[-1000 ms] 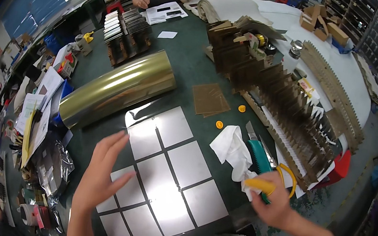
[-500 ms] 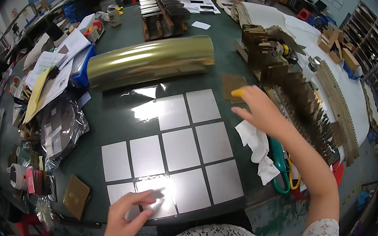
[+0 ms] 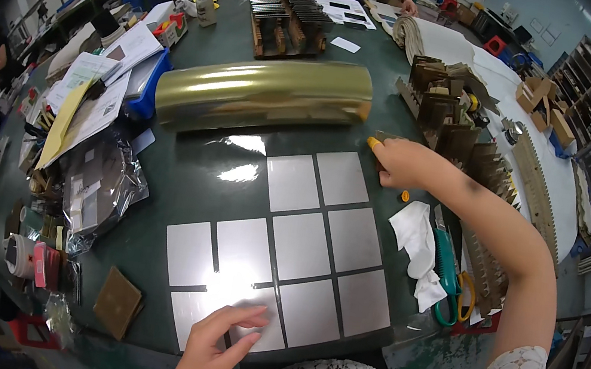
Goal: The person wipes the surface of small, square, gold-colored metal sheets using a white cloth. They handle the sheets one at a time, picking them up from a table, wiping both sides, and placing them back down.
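Note:
Thin grey square sheets (image 3: 303, 246) lie in rows on the dark green table, with narrow gaps between them. Over the nearest row hovers my left hand (image 3: 222, 344), thumb and forefinger apart and nothing visible between them. Glare whitens a sheet beside it. Beyond the sheets' right side, my right hand (image 3: 403, 162) has its fingers curled onto a thin brown square plate (image 3: 391, 135), mostly hidden beneath the hand. A yellow cover (image 3: 374, 143) sits on a fingertip. Below this hand are a small orange ring-like piece (image 3: 405, 196) and a crumpled white cloth (image 3: 410, 231).
A shiny gold-green roll (image 3: 266, 97) lies beyond the sheets. Green-handled scissors (image 3: 447, 270) rest by the cloth. Racks of upright plates (image 3: 288, 25) stand behind; papers and a blue tray (image 3: 146, 92) are left. A brown block (image 3: 118, 303) lies near the front edge. Another person stands opposite.
My right hand has come down over the brown plate and its fingers have closed. My left hand stays over the near sheets. The whole view has shifted slightly.

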Demonstrator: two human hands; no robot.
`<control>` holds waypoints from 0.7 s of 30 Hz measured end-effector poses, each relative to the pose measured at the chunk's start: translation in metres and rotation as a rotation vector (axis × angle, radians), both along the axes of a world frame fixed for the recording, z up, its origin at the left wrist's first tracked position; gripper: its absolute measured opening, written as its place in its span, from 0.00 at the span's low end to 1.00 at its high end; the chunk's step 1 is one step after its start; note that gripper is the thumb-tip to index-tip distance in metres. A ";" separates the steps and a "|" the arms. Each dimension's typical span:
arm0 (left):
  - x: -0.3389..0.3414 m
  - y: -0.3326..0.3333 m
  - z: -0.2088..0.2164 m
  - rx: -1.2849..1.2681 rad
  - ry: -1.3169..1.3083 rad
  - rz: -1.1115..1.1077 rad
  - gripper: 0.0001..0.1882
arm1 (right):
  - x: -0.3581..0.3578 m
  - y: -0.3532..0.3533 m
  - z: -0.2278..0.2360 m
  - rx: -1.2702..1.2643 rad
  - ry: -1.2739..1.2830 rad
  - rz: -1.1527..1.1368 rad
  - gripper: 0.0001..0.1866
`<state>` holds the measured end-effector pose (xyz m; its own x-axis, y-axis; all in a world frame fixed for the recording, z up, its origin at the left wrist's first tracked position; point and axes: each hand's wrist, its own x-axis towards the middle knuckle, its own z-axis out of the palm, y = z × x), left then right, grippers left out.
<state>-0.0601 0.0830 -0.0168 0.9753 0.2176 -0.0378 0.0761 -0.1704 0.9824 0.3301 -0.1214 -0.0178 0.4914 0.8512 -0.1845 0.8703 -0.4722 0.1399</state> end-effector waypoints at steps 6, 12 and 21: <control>0.005 -0.005 -0.001 0.042 -0.038 -0.016 0.20 | 0.002 -0.015 0.012 0.090 -0.273 0.056 0.13; 0.021 -0.017 0.002 0.282 -0.163 -0.045 0.25 | -0.010 -0.029 0.064 0.633 -0.001 -0.402 0.17; 0.080 -0.070 0.028 0.960 -0.562 -0.027 0.28 | -0.166 -0.049 0.095 1.001 1.263 -0.604 0.24</control>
